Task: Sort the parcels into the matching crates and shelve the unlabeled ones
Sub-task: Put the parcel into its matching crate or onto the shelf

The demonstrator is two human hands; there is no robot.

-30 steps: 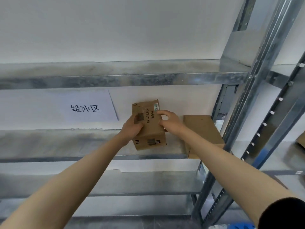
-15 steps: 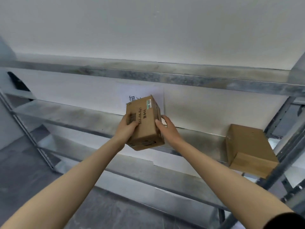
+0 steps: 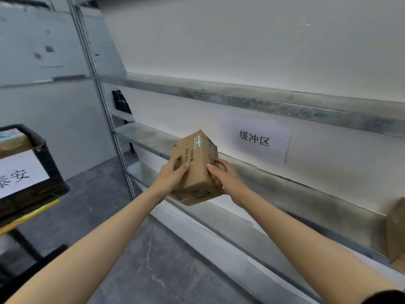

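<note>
centrally, both hands grip a small cardboard parcel (image 3: 195, 170) in front of a metal shelf (image 3: 151, 137): left hand (image 3: 173, 176) on its left side, right hand (image 3: 228, 178) on its right.

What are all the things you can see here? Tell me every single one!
held box: one, brown cardboard, in both hands in front of the rack
second box: one, brown cardboard, on a shelf at the right edge
shelf rack: one, grey metal, along the wall
paper sign: one, white with black writing, on the wall above the shelf
black crate: one, black with a white label, at the left
parcel: one, brown, in the crate, partly seen
dark object: one, black, on a small ledge far back; cannot tell what
left hand: one, grips the held box
right hand: one, grips the held box
</note>
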